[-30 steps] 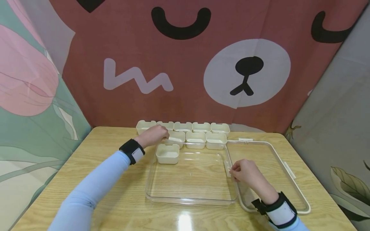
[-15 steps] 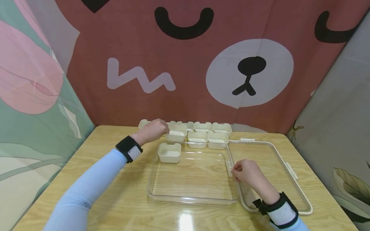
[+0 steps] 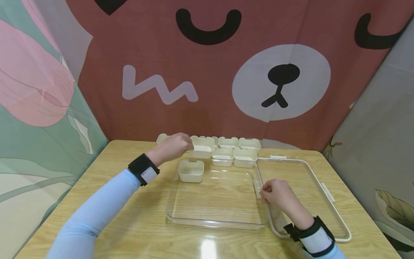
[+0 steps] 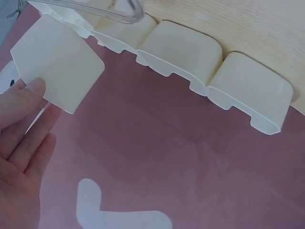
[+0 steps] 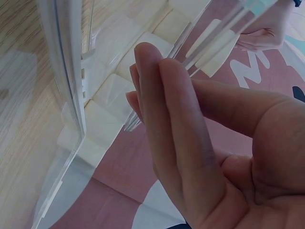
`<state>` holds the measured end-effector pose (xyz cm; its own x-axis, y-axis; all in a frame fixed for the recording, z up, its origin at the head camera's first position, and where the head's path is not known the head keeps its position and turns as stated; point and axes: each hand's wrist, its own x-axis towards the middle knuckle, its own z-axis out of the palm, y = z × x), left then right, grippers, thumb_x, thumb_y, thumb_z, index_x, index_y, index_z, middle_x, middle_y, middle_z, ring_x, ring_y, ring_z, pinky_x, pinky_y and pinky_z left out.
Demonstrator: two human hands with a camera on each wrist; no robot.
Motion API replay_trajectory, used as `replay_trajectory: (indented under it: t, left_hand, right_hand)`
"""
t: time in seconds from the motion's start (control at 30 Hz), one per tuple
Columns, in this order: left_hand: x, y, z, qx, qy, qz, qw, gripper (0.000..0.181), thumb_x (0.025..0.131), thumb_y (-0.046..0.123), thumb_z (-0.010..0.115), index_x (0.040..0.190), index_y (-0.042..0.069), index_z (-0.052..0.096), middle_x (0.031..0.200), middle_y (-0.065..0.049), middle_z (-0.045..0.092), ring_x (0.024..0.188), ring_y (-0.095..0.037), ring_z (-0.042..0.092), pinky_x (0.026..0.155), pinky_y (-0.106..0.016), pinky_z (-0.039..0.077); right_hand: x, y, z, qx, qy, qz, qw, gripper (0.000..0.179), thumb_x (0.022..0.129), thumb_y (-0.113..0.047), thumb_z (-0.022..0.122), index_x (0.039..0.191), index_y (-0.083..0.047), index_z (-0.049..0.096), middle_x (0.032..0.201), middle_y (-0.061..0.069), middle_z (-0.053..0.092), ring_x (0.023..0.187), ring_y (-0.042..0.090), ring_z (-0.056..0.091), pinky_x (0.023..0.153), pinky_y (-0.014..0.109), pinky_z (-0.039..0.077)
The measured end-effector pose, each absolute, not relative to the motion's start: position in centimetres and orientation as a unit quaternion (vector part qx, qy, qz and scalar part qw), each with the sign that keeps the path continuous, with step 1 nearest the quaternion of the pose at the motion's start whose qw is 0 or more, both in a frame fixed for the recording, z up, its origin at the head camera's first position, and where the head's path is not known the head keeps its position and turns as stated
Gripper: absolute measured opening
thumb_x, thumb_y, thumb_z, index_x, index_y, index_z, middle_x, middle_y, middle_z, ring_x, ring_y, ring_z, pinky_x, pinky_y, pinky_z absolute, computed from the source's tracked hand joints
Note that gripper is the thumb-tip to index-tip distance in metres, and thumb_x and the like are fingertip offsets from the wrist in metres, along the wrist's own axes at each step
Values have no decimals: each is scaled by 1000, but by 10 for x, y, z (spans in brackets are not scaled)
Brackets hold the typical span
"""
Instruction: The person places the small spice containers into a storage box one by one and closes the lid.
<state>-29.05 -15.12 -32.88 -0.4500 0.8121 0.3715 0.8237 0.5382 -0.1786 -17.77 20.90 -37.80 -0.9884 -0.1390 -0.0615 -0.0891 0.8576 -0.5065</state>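
In the head view my left hand pinches a small cream plastic bin by its left side, raised behind the large clear box. The left wrist view shows the thumb on this lifted bin, with fingers on its other side. Another cream bin sits inside the clear box at its back left corner. My right hand holds the clear box's right rim between thumb and fingers. In the right wrist view, the right fingers hide part of that rim.
Two cream bins stand just behind the clear box. A further row of bins lines the back, partly hidden by my left hand. Right of the box lies a clear lid with a pale frame. A printed cloth hangs behind the table.
My left hand has picked up the front-row left bin, lifting it and carrying it slightly right. The right hand stays at the clear box's rim. The head view has shifted slightly.
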Motion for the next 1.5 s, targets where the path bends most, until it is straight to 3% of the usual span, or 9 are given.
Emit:
replay_trajectory:
  t: [0.7, 0.93, 1.5]
  left_hand:
    - [-266, -127, -324, -521, -810, 7, 269, 19, 81, -6, 66, 84, 10, 75, 81, 1, 70, 80, -14, 63, 75, -26, 51]
    - [-261, -119, -327, -525, -801, 6, 288, 23, 80, -8, 63, 75, 12, 72, 76, 5, 68, 77, -12, 61, 72, -24, 50]
    - [-258, -101, -342, -536, -804, 13, 257, 25, 82, -7, 61, 83, 15, 75, 81, 5, 70, 82, -12, 63, 79, -24, 51]
  right_hand:
    - [-179, 210, -380, -54, 961, -265, 51, 10, 85, -10, 66, 82, 0, 68, 68, 3, 66, 57, 12, 60, 51, 27, 47]
    - [-177, 209, -379, -57, 962, -261, 48, 10, 86, -9, 66, 82, 0, 67, 67, 3, 65, 56, 11, 58, 50, 27, 46]
    - [-178, 209, -380, -62, 963, -259, 42, 10, 85, -9, 66, 81, 1, 67, 65, 3, 65, 55, 11, 58, 49, 27, 45]
